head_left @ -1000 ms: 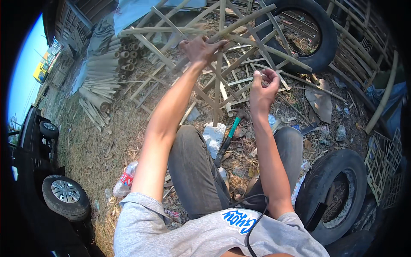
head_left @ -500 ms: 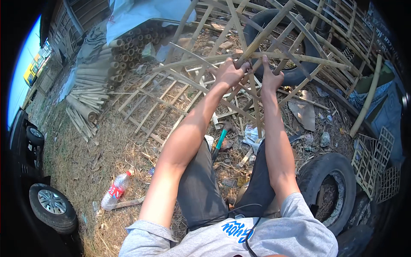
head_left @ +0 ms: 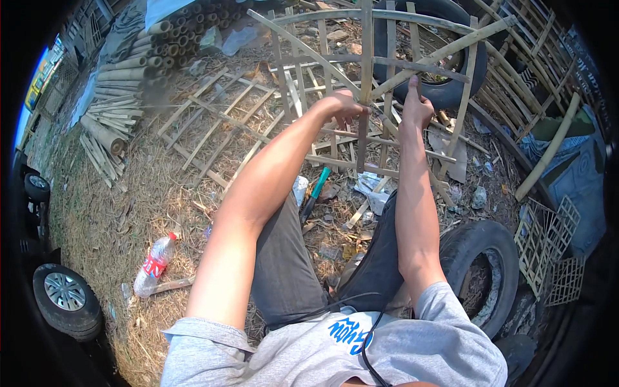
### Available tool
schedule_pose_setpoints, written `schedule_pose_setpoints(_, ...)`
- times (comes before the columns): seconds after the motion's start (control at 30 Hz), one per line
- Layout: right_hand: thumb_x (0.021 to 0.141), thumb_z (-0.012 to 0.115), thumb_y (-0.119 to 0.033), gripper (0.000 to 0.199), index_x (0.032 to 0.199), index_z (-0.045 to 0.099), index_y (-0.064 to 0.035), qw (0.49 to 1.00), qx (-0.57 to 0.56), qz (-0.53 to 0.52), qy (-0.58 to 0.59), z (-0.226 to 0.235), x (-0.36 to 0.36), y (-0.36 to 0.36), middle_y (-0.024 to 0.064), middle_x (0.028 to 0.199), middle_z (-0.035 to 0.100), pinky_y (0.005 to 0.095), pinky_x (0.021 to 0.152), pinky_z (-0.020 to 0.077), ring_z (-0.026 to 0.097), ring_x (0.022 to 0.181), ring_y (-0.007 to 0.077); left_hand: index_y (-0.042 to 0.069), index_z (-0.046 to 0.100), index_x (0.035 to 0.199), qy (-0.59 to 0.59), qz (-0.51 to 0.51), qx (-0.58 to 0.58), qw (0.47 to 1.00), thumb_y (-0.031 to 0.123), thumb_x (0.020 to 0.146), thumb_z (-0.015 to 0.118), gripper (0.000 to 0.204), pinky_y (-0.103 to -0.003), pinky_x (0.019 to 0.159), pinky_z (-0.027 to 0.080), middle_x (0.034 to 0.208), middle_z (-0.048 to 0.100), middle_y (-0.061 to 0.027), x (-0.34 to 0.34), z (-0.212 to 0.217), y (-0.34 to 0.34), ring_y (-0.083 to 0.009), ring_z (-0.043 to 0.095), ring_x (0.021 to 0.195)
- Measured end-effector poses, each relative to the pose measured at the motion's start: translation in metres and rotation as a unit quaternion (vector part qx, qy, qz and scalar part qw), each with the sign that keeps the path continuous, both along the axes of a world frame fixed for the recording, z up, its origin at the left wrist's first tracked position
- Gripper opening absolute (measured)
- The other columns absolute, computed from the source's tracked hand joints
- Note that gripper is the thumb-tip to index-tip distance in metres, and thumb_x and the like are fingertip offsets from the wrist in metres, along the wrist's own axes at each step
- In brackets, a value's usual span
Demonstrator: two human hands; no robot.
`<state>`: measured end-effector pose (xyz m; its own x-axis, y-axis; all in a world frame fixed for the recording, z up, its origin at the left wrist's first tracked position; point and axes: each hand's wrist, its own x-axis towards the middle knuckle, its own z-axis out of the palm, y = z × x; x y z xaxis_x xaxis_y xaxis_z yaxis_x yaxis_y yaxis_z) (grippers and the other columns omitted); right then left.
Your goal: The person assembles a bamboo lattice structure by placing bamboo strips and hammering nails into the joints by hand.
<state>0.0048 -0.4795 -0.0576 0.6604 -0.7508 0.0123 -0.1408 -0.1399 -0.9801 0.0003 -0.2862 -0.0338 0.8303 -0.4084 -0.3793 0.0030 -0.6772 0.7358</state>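
Note:
In front of me stands a lattice frame of bamboo strips [head_left: 367,51], with slats crossing and two long diagonal strips meeting near its middle. My left hand [head_left: 342,108] is closed on it where the strips meet beside the upright middle strip; its fingertips are partly hidden. Further right, my right hand [head_left: 416,108] grips the lattice with the thumb pointing up along a strip and the fingers curled. Below the frame, on the ground between my legs, lies a tool with a green and black handle [head_left: 316,192]. Its far end is hard to make out.
Another bamboo lattice [head_left: 222,119] lies on the dry grass to the left, near stacked bamboo poles [head_left: 122,74]. A plastic bottle [head_left: 155,266] lies by my left arm. Tyres stand at the near right [head_left: 480,258] and behind the lattice [head_left: 445,100]. Small lattice pieces [head_left: 548,242] lean at right.
The lattice frame has turned in my hands, so its middle strip, slanted before, now stands upright in view. Both hands still hold it. The whole view has shifted slightly.

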Motion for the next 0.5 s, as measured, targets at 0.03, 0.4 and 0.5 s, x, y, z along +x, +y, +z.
schedule_pose_setpoints(0.03,0.071,0.075,-0.071,0.082,0.098,0.067,0.0059,1.0,-0.012,-0.011,0.007,-0.007,0.003,-0.003,0.019,0.099,0.07,0.0399,0.088,0.0491,0.066,0.095,0.0279,0.007,0.072,0.101,-0.004,0.06,0.042,0.997,0.054,0.079,0.074,0.052,-0.042,0.069,0.059,0.096,0.072,-0.0157,0.017,-0.011,0.004,-0.0254,0.074,0.082)
schedule_pose_setpoints(0.4,0.08,0.073,-0.062,0.07,0.091,0.063,0.0067,0.997,0.061,0.021,-0.036,-0.012,0.009,-0.002,0.0153,0.088,0.067,0.0376,0.082,0.049,0.061,0.084,0.0235,-0.002,0.056,0.131,-0.034,0.149,-0.147,0.977,0.08,0.066,0.07,0.106,-0.037,0.092,0.049,0.11,0.064,-0.0121,0.051,-0.048,0.068,-0.0195,0.062,0.098)
schedule_pose_setpoints(0.5,0.077,0.077,-0.061,0.068,0.085,0.061,0.0041,0.993,0.074,0.037,-0.079,-0.023,0.012,-0.016,0.0101,0.083,0.063,0.0333,0.073,0.0485,0.057,0.076,0.018,-0.004,0.06,0.125,-0.032,0.179,-0.21,0.961,0.079,0.06,0.075,0.107,-0.037,0.092,0.05,0.104,0.065,-0.0126,0.038,-0.053,0.046,-0.0191,0.062,0.098)
